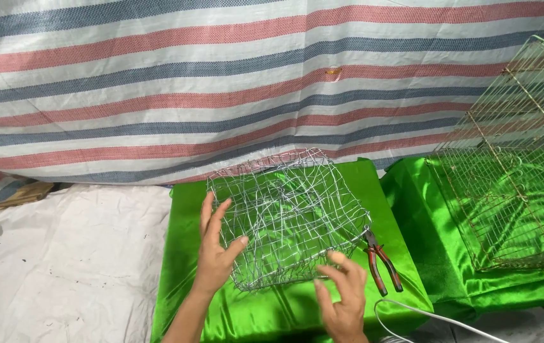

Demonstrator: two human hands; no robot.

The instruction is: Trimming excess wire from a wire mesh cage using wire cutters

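A striped tarp (158, 82) hangs behind the green satin counter (183, 279); mid-frame, my left hand (213, 251) and right hand (342, 295), fingers spread wide, press the wire-mesh basket (288, 216), pliers (381, 259) just right.

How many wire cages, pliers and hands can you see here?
Wire cages: 2, a bent silver wire cage and a bigger cage at the right.
Pliers: 1, red-handled pliers.
Hands: 2, left hand and right hand, both touching the bent one.
Total: 5

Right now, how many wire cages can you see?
2. A bent cage sits on the green cloth between both hands; a taller cage stands at right, partly cut off by the frame.
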